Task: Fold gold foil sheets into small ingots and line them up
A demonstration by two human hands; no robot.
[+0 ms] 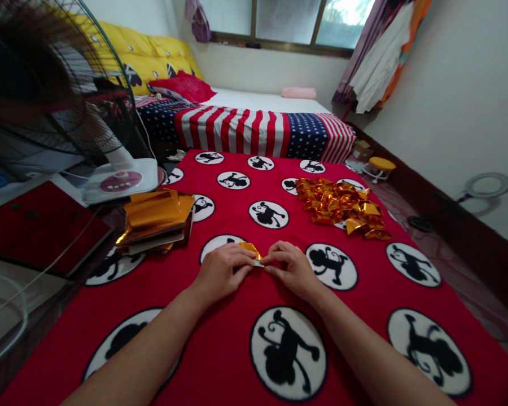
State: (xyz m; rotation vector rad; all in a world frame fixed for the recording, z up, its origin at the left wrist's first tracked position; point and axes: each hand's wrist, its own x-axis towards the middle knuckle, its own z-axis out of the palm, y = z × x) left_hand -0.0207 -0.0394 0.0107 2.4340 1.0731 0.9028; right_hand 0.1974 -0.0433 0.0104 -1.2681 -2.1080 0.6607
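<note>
A small sheet of gold foil paper (250,248) with a pale underside lies between my hands on the red cloth (237,327), partly folded. My left hand (224,269) pinches its left side, thumb and fingers pressed together. On the right, my right hand (292,267) grips the near right edge with thumb and forefinger. My fingers cover much of the paper. A stack of flat gold foil sheets (154,217) rests to the left, and a heap of folded gold foil pieces (338,203) lies at the far right.
An electric fan (121,175) stands on the left, beside a dark red panel (42,225) and loose cables. Beyond the cloth is a bed with a flag-patterned cover (232,129). A yellow stool (381,163) stands near the right wall.
</note>
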